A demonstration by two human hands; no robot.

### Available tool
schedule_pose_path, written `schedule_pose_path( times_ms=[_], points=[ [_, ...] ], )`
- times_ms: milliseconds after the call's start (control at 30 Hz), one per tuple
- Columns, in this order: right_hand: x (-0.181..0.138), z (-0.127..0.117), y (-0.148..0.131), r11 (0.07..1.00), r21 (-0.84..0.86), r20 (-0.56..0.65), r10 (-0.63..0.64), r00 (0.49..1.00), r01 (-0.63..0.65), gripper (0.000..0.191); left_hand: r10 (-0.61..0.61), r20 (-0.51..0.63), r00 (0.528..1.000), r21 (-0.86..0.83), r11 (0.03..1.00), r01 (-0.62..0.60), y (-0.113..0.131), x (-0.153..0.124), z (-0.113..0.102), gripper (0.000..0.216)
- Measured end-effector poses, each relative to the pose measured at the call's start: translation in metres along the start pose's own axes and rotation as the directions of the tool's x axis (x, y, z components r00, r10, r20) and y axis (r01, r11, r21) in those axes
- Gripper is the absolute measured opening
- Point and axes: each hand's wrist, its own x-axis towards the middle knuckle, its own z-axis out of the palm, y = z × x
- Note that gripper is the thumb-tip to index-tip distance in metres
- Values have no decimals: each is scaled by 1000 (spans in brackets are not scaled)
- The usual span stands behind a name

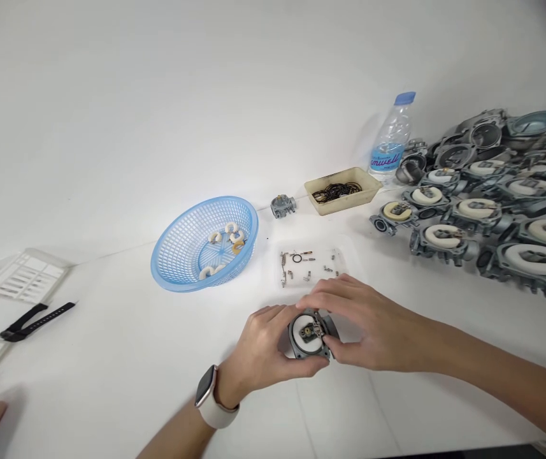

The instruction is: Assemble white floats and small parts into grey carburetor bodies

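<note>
A grey metal carburetor body [309,334] sits low on the white table, its round open face up with a small brass part inside. My left hand [263,350], with a white watch on its wrist, grips the body's left side with curled fingers. My right hand [363,325] curls over the body's right side and top, fingertips pressed at its rim. Just beyond the hands lies a clear flat tray [344,255] with several small pins, springs and a black O-ring.
A blue plastic basket [181,255] holds several white floats. Behind are a lone carburetor [282,206], a beige tray [318,185] of black rings, a water bottle [391,141], and a big pile of carburetors [492,210] at right. A black strap [34,319] and clear trays [24,277] lie left.
</note>
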Motion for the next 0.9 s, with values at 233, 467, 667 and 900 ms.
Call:
schedule_pose_path(
  times_ms=[233, 467, 667, 900],
  points=[
    [-1, 1, 3, 998, 45, 23, 35, 999, -36, 51, 4, 4, 1000, 28, 1000, -4, -1, -1, 0, 61],
    [0, -2, 1, 999, 33, 44, 26, 999, -27, 49, 13, 5, 1000, 34, 999, -13, 0, 0, -1, 56],
    [-1, -4, 0, 1000, 10, 22, 9, 1000, -10, 45, 27, 2, 1000, 37, 999, -27, 0, 0, -1, 55],
    [0, -4, -1, 1000, 12, -22, 12, 1000, -12, 42, 48, -11, 999, 64, 997, -47, -2, -2, 1, 57]
  ],
)
